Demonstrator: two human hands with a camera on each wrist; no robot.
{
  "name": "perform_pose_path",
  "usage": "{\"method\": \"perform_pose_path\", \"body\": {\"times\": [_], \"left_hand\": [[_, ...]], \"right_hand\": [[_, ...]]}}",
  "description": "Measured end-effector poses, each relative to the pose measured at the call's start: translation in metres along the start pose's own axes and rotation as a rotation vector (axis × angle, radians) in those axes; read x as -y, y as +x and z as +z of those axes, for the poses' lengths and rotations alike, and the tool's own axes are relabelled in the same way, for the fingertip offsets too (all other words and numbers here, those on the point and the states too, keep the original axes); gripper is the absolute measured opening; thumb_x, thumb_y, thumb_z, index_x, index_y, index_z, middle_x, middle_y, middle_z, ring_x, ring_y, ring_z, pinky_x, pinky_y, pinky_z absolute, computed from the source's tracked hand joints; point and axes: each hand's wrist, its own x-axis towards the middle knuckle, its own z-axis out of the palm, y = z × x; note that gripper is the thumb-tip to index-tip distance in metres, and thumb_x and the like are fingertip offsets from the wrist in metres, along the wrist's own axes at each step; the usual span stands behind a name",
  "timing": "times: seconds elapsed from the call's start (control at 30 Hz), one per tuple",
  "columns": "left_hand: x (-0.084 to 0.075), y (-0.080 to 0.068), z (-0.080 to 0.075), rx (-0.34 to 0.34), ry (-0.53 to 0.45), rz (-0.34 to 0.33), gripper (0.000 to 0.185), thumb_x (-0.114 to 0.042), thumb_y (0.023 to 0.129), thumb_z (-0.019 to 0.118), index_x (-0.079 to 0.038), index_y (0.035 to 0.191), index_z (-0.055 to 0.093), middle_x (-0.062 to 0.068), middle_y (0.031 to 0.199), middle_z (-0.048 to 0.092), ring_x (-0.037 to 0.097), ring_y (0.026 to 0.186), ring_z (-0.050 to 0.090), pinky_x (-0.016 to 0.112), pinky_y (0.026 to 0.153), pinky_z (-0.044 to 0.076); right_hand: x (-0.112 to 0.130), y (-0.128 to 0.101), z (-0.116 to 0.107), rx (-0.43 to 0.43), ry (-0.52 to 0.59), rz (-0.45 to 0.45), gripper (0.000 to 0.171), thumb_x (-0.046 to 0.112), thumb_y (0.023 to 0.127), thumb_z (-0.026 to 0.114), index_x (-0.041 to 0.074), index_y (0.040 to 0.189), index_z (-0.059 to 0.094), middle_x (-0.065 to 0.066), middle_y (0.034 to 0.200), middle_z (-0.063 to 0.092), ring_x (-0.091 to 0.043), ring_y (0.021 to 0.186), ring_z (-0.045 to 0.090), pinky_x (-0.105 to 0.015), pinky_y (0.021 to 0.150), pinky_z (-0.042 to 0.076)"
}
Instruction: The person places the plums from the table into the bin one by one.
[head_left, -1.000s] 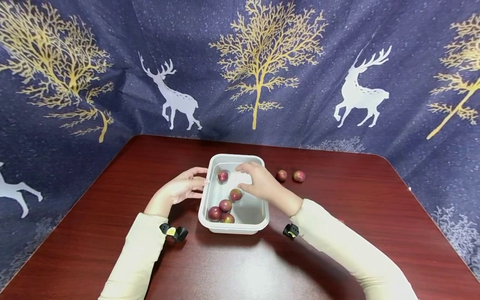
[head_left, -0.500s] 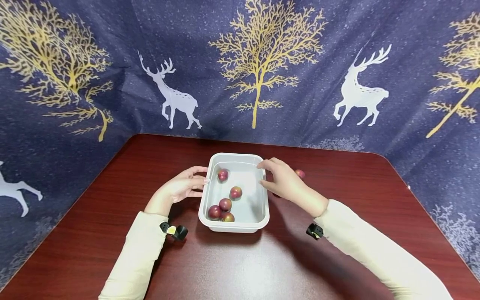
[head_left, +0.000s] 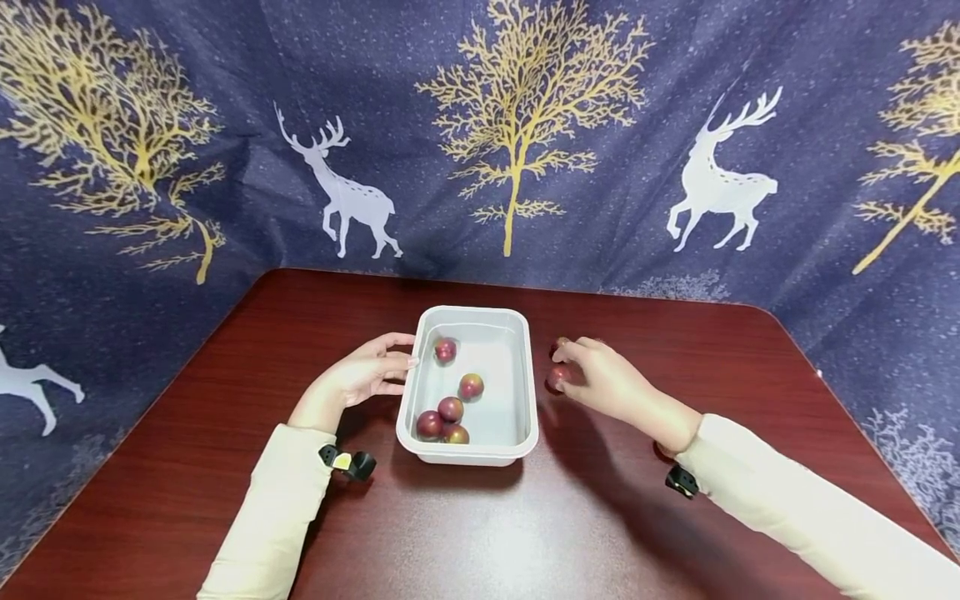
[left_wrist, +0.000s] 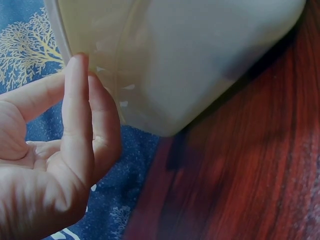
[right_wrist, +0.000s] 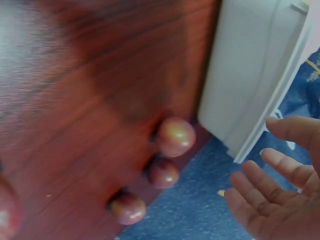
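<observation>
Left hand pinches the tub by its rim; right hand, unclenched, fingers parted, hovers near plums.

Left fingers hold a pale container (reddish table alongside).

head: fwd/dn, wide | wrists: close, tilted | shared: tub
</observation>
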Motion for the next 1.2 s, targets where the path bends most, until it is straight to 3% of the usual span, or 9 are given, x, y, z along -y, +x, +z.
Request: {"method": "perform_pose_path", "body": {"times": [0.23,0.5,0.67,0.9,1.2], "left_hand": [[-0.001,0.0,0.001,0.008,0.002,0.004,0.059,-0.006,0.094,0.053,0.004,0.143,0.021,-0.004,0.091,0.067,0.012,0.086,0.065,0.029,0.078,0.055],[-0.001,0.0,0.002,0.014,0.0,0.012,0.056,-0.006,0.095,0.051,0.004,0.142,0.021,-0.002,0.093,0.067,0.012,0.086,0.065,0.029,0.078,0.055],[0.0,0.001,0.002,0.018,-0.003,0.014,0.055,-0.005,0.095,0.05,0.004,0.142,0.021,-0.002,0.093,0.066,0.011,0.085,0.065,0.028,0.077,0.055],[0.003,0.001,0.0,0.022,0.001,0.022,0.055,-0.005,0.096,0.049,0.004,0.142,0.021,-0.001,0.095,0.066,0.011,0.085,0.065,0.028,0.077,0.055],[0.002,0.002,0.002,0.024,0.004,0.022,0.055,-0.005,0.096,0.049,0.005,0.142,0.021,-0.001,0.094,0.067,0.011,0.085,0.065,0.028,0.077,0.055]], "right_hand": [[-0.01,-0.015,-0.001,0.109,-0.026,0.104,0.027,0.008,0.072,0.076,0.003,0.096,0.064,-0.011,0.093,0.065,-0.027,0.089,0.061,-0.043,0.079,0.051],[-0.027,-0.025,-0.006,0.249,0.171,0.316,0.029,0.016,0.077,0.073,0.0,0.099,0.063,-0.013,0.089,0.069,-0.027,0.084,0.064,-0.04,0.073,0.05],[-0.035,-0.034,-0.013,0.28,0.212,0.381,0.031,0.018,0.077,0.074,-0.001,0.099,0.063,-0.008,0.084,0.069,-0.02,0.079,0.064,-0.038,0.071,0.05],[-0.048,-0.049,-0.019,0.303,0.289,0.466,0.036,0.021,0.078,0.074,-0.002,0.103,0.063,-0.008,0.084,0.07,-0.022,0.081,0.065,-0.037,0.07,0.05],[-0.064,-0.07,-0.025,0.267,0.312,0.55,0.037,0.022,0.08,0.072,-0.004,0.105,0.063,-0.009,0.086,0.067,-0.016,0.078,0.058,-0.033,0.068,0.046]]}}
